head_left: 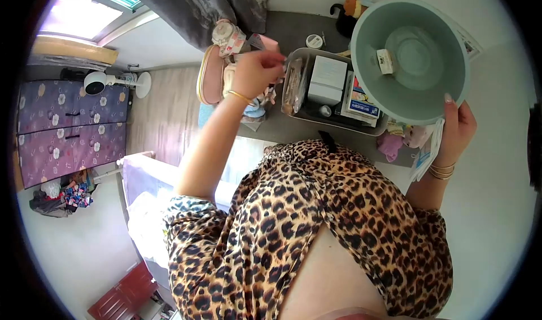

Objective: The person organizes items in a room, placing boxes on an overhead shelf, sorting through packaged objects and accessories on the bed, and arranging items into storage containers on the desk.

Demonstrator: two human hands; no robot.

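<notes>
Grey table (288, 26), quantity one: bare surface shows as a strip behind the storage bin and a narrower strip in front of it; part of the near edge is hidden. Green-grey basin (368, 66), quantity one: located at the right, its rim overlapping the bin's right end in the view; whether the two touch cannot be determined. Storage bin (339, 126), quantity one: rim unobstructed at the left end and along most of the front edge. Pink bag (209, 77), quantity one: located left of the bin, with a gap of open table between them toward the front. Right hand (458, 122), narrow: holds white papers (427, 153), count not readable, with the thumb at the basin's near right rim. Left hand (261, 71), fingers drawn together: positioned just beside the bin's left end; blurred fingertips, so whether anything is held cannot be determined. White box (327, 78), quantity one: stands mid-bin, between clear plastic packets (293, 87) at the left end and one blue box (363, 106) at the right. Small carton (385, 62), quantity one: inside the basin, left of centre. Round tin (313, 41), quantity one: on the table, just behind the bin.
</notes>
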